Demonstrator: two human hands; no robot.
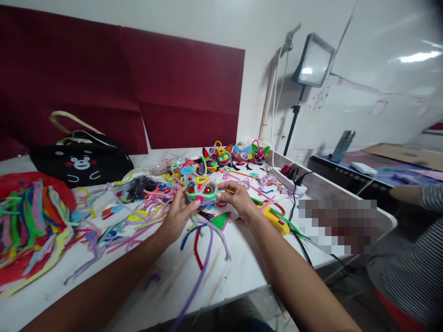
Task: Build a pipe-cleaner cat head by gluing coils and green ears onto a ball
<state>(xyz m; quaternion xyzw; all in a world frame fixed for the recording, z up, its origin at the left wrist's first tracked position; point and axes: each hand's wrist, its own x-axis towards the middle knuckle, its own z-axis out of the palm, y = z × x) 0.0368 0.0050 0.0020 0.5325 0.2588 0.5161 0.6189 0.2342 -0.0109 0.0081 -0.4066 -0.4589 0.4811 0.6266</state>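
Left hand: the left hand is curled around the left side of the pipe-cleaner face, with the thumb on the front and the fingers behind
Right hand: the right hand pinches the right edge of the face with its fingertips, and the rest of the hand is loosely bent
Where the face is: up in the air, just above the middle of the white table, between the two hands
Why held so: the face looks soft, so one hand on each side probably keeps it steady and turned up toward the eyes
Hanging bits: a long purple strand trails from under the face to the near table edge, likely an end not tucked in
Heap: a big heap of pipe cleaners lies at the left on something red, near enough to grab from
Animal heads: a row of little finished heads sits at the far side, maybe kept out of the way
Yellow tool: a yellow tool lies just right of the right hand, and what kind it is cannot be told
Bag: a black bear bag rests far left
Hidden: the back of the face and most left fingers cannot be seen
Cut off: another person's striped sleeve shows at the right edge, beside a blurred patch
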